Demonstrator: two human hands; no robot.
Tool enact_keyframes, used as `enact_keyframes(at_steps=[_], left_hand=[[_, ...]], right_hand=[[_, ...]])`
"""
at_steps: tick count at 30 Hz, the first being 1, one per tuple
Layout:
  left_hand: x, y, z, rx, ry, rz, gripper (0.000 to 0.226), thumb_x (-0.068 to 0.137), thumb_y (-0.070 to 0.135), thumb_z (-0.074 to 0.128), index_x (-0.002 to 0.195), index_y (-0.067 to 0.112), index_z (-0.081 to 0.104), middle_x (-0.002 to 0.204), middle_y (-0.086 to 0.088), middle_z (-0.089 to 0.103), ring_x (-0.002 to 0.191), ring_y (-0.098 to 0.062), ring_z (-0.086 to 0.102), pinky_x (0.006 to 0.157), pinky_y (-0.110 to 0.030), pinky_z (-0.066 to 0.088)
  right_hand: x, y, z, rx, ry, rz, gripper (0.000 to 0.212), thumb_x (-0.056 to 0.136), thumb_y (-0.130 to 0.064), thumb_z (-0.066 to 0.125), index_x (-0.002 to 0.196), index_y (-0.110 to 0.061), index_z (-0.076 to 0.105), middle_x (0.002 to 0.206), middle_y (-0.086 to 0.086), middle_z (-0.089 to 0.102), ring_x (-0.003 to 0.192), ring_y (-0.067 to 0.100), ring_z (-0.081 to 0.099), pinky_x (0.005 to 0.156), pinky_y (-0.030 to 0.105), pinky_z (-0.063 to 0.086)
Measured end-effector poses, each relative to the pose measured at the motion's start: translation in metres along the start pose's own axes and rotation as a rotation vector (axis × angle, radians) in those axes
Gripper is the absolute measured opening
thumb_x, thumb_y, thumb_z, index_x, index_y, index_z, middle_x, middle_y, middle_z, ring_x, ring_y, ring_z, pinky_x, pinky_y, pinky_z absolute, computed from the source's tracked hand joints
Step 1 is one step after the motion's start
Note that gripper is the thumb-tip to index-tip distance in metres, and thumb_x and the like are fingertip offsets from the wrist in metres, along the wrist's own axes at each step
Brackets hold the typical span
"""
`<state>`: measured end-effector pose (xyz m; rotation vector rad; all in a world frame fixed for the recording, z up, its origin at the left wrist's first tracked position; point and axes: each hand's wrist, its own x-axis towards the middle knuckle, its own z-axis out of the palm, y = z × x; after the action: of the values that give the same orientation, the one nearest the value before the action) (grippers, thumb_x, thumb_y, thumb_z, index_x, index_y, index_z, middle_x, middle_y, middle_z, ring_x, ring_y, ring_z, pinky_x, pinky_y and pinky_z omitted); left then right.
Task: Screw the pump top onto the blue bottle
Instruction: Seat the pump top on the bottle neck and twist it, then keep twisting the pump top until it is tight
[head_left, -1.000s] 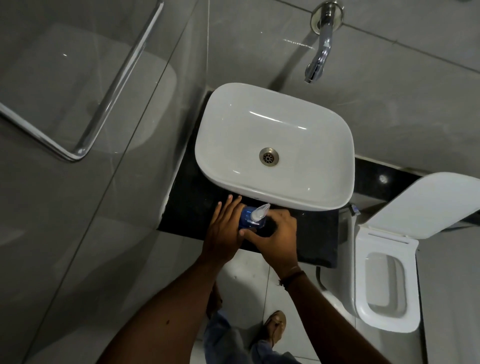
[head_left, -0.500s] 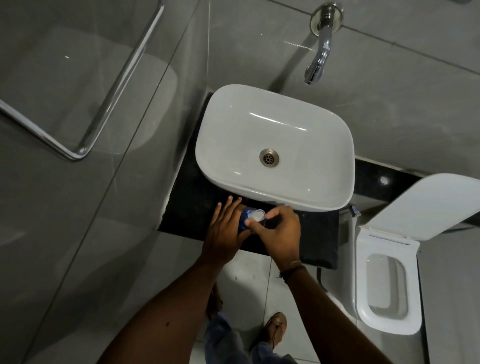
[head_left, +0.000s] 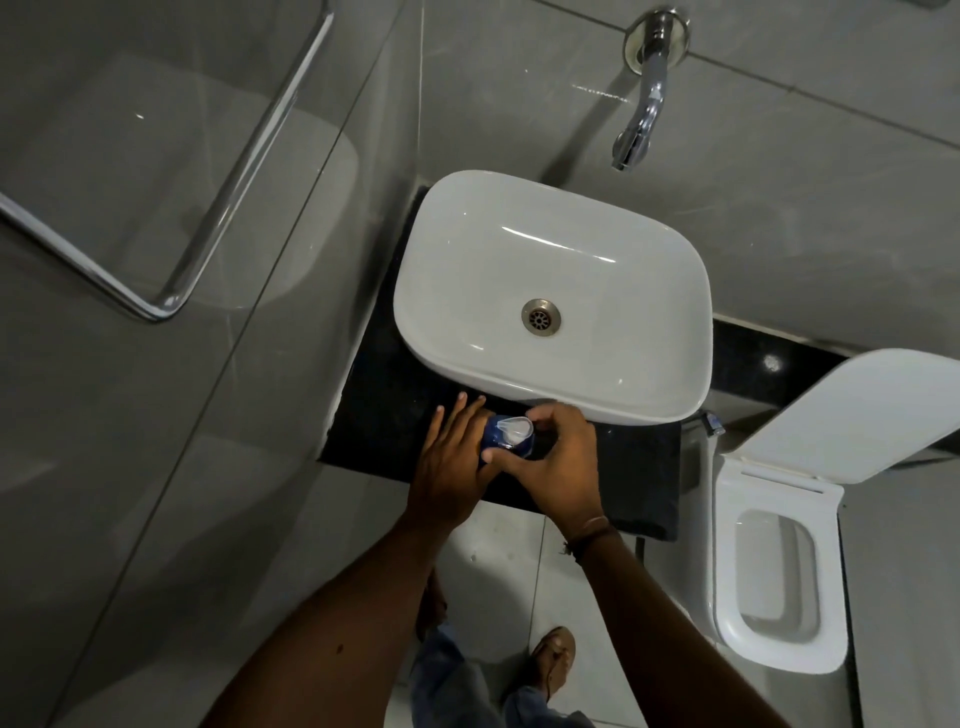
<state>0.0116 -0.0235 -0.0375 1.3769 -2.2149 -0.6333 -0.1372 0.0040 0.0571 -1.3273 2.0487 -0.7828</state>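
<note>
most of the blue bottle (head_left: 506, 442) is hidden between the left hand (head_left: 453, 462) and right hand (head_left: 558, 460), so the joint under the pump top (head_left: 514, 429) cannot be seen. the toilet (head_left: 779, 566) lid runs off the right edge.

- Dim, grey light overall; the white sink (head_left: 550, 306) is the brightest surface, with thin glare streaks on its bowl.
- The tap (head_left: 641, 109) above the sink casts a soft shadow leftward on the wall.
- Wide-angle bending toward the edges; focus sharp around the sink.
</note>
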Motion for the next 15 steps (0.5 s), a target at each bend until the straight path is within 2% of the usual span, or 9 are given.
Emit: enact_keyframes(at_steps=[2, 3, 5, 7, 13, 15], left_hand=[[0.001, 0.001, -0.001, -0.020, -0.002, -0.004, 0.068, 0.103, 0.054, 0.031, 0.142, 0.003, 0.052, 0.154, -0.014, 0.050, 0.154, -0.027, 0.028, 0.128, -0.049, 0.015], [0.001, 0.001, -0.002, -0.033, -0.001, -0.005, 0.072, 0.102, 0.059, 0.030, 0.141, 0.003, 0.053, 0.153, -0.014, 0.051, 0.153, -0.028, 0.029, 0.128, -0.049, 0.015], [0.002, 0.001, -0.001, -0.038, 0.005, -0.005, 0.076, 0.101, 0.063, 0.028, 0.140, 0.003, 0.054, 0.153, -0.014, 0.051, 0.152, -0.028, 0.031, 0.128, -0.049, 0.016], [0.001, 0.001, 0.000, -0.025, 0.001, -0.009, 0.077, 0.101, 0.063, 0.024, 0.141, 0.003, 0.053, 0.153, -0.014, 0.051, 0.153, -0.028, 0.030, 0.128, -0.050, 0.016], [0.000, -0.003, 0.004, 0.011, -0.010, 0.004, 0.067, 0.105, 0.054, 0.026, 0.145, 0.005, 0.049, 0.155, -0.012, 0.049, 0.154, -0.027, 0.027, 0.127, -0.052, 0.019], [0.000, -0.002, 0.005, 0.018, 0.003, -0.006, 0.060, 0.105, 0.046, 0.030, 0.144, 0.006, 0.050, 0.155, -0.012, 0.050, 0.154, -0.026, 0.027, 0.128, -0.049, 0.016]], right_hand=[[0.001, 0.002, -0.001, -0.013, -0.070, -0.026, 0.056, 0.069, -0.030, 0.096, 0.120, -0.025, 0.074, 0.119, 0.000, 0.067, 0.119, 0.025, 0.062, 0.105, 0.037, 0.054], [0.001, 0.002, 0.000, -0.027, -0.066, -0.012, 0.046, 0.074, -0.028, 0.094, 0.117, -0.026, 0.077, 0.116, -0.001, 0.068, 0.119, 0.027, 0.061, 0.105, 0.039, 0.055], [0.000, 0.002, 0.004, -0.041, -0.014, 0.043, 0.030, 0.078, -0.031, 0.091, 0.106, -0.025, 0.081, 0.108, -0.002, 0.068, 0.113, 0.027, 0.062, 0.099, 0.043, 0.057], [-0.003, 0.000, 0.009, -0.039, 0.045, 0.088, 0.027, 0.077, -0.037, 0.092, 0.100, -0.028, 0.080, 0.104, -0.005, 0.069, 0.109, 0.026, 0.064, 0.094, 0.041, 0.058], [-0.010, -0.006, 0.017, -0.031, 0.113, 0.155, 0.034, 0.073, -0.049, 0.089, 0.099, -0.029, 0.080, 0.103, -0.005, 0.072, 0.104, 0.023, 0.066, 0.089, 0.042, 0.061], [-0.015, -0.009, 0.015, 0.001, 0.144, 0.147, 0.048, 0.066, -0.055, 0.092, 0.105, -0.033, 0.076, 0.106, -0.007, 0.071, 0.104, 0.021, 0.067, 0.089, 0.039, 0.062]])
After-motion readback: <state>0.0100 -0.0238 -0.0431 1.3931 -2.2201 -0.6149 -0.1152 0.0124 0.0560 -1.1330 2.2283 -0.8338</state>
